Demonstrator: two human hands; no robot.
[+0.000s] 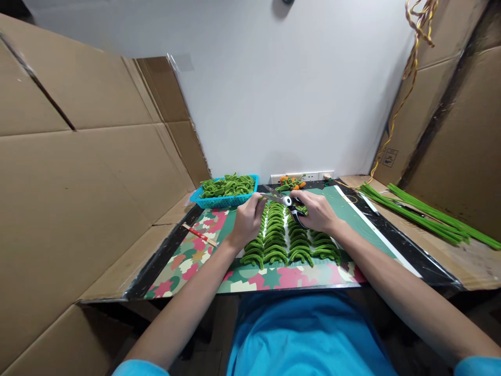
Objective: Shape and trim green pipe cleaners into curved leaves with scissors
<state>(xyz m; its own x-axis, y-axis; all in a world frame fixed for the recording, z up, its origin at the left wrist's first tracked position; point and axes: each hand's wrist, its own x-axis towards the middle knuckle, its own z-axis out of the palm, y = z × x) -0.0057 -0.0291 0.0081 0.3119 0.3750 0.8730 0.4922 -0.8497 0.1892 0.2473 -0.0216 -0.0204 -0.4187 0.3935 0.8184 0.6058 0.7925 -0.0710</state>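
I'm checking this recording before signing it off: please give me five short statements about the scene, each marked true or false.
1. The right hand holds scissors. True.
2. The basket stands to the right of the scissors. False: the blue basket stands to their left.
3. Curved green pieces lie in four rows. True.
4. The long green stems lie on the left. False: the stems lie on the right.
5. An orange-tipped bunch lies near the wall. True.

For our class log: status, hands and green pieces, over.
Right hand grips scissors. Left hand at blades, grip unclear. Green pieces in rows, partly hidden by hands.
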